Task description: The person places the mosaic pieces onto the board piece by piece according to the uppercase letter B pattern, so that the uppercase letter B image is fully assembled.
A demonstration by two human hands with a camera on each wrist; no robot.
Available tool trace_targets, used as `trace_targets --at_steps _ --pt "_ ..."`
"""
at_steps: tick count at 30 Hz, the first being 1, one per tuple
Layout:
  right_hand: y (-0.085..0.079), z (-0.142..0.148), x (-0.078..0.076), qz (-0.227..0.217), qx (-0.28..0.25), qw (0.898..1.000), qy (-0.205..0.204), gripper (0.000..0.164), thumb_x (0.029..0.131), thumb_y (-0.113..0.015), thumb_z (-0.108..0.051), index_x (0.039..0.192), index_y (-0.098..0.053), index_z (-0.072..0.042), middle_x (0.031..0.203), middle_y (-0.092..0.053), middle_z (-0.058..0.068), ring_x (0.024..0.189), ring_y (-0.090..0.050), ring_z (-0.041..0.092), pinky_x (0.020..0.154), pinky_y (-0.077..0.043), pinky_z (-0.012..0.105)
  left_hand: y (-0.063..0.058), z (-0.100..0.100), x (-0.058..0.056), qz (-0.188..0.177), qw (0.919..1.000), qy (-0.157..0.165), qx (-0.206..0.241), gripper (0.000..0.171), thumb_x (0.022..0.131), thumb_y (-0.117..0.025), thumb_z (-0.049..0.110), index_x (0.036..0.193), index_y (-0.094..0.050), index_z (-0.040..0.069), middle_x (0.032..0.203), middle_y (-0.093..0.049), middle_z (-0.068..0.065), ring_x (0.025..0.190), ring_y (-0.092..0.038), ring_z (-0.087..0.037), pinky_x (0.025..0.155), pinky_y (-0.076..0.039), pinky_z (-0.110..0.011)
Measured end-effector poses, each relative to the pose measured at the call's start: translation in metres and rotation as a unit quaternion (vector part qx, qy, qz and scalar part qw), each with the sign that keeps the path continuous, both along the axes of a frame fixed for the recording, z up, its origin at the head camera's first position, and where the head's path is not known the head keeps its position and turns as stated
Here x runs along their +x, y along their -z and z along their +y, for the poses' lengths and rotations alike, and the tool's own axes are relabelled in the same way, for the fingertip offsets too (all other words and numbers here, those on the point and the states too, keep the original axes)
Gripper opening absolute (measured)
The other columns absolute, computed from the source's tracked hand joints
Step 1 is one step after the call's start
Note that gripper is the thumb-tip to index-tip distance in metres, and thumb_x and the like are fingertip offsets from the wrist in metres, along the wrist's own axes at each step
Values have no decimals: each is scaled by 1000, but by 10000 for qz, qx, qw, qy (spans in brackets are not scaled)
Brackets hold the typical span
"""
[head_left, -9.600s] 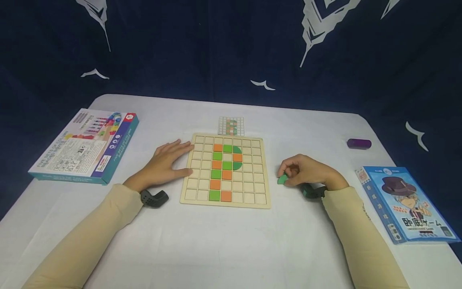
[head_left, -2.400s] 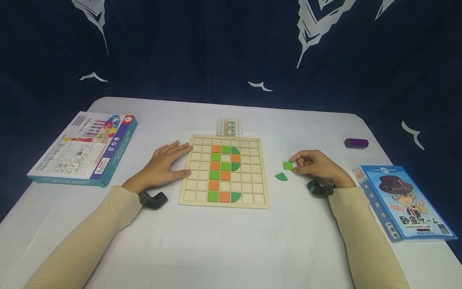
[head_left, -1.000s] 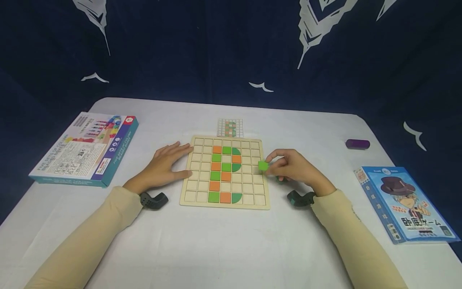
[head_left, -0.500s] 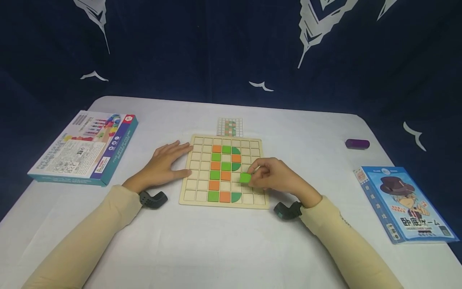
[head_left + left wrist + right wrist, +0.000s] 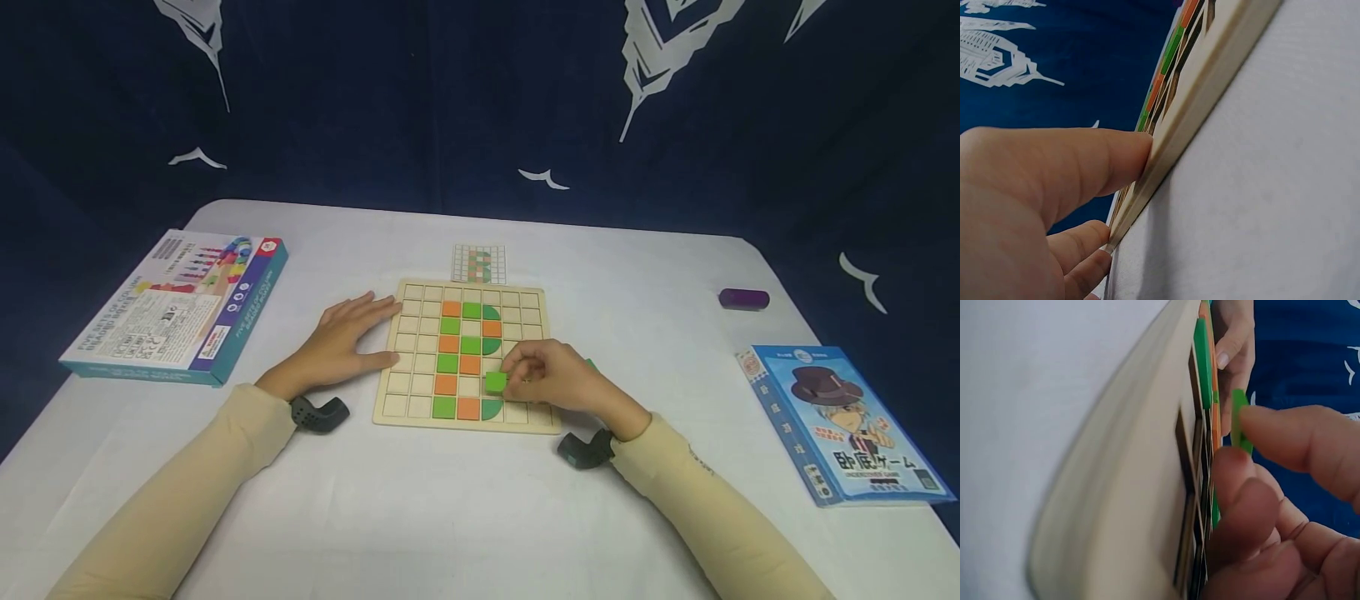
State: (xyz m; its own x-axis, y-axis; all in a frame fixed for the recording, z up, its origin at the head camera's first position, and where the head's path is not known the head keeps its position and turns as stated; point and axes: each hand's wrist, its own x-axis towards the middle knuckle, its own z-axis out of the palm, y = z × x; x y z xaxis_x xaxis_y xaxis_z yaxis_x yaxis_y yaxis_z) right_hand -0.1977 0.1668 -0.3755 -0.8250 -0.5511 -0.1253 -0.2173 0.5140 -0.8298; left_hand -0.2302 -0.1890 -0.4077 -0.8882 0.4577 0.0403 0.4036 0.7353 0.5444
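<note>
My right hand (image 5: 551,375) pinches a light green square tile (image 5: 496,382) between thumb and fingers. In the right wrist view the green tile (image 5: 1239,415) shows a gap from the grid. It hangs over the right part of the wooden grid board (image 5: 465,426), just above a dark green quarter-circle tile (image 5: 491,409) in the bottom row. Orange and green tiles fill several cells in the board's middle columns. My left hand (image 5: 341,342) lies with fingers spread, its thumb and fingertips against the board's left edge; the left wrist view shows the thumb (image 5: 1116,156) touching that edge.
Behind the board lies a small pattern card (image 5: 478,264). A loose dark green piece (image 5: 591,364) peeks out past my right hand. Boxes stand at both sides, a white one (image 5: 172,308) left and a blue one (image 5: 847,425) right. A purple cylinder (image 5: 744,299) lies back right.
A dark green quarter-circle has come to lie in the bottom row. My right hand has picked the light green tile off the table and carried it left over the board. The left hand stays put.
</note>
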Motion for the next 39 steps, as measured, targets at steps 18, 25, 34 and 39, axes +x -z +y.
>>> trace_targets --at_steps 18,25,34,39 --pt "7 -2 2 456 229 9987 -9 17 89 -84 -1 103 -75 -1 79 -67 -5 65 -52 12 62 -44 23 0 -1 0 5 10000 -7 5 81 98 -74 38 166 -42 7 175 -33 -17 165 -15 -42 131 -4 -64" --pt "6 -2 3 446 267 9986 -22 16 89 -83 -1 104 -77 -1 78 -66 -6 65 -52 12 63 -44 23 1 -1 0 -26 10000 -11 0 81 98 -74 37 166 -42 7 175 -32 -16 166 -14 -41 131 -3 -63" --pt "7 -2 1 416 183 9990 -43 18 91 -81 1 109 -80 1 80 -67 -6 63 -48 10 60 -41 22 0 0 1 -44 10000 -35 -24 82 98 -74 37 167 -41 7 176 -32 -16 166 -13 -41 131 -3 -62" --pt "3 0 1 137 5 9999 -14 17 93 -79 0 111 -80 2 80 -63 -5 63 -49 10 60 -43 21 -1 1 2 -21 10000 -39 2 81 98 -73 39 166 -42 7 175 -33 -17 165 -15 -42 131 -4 -64"
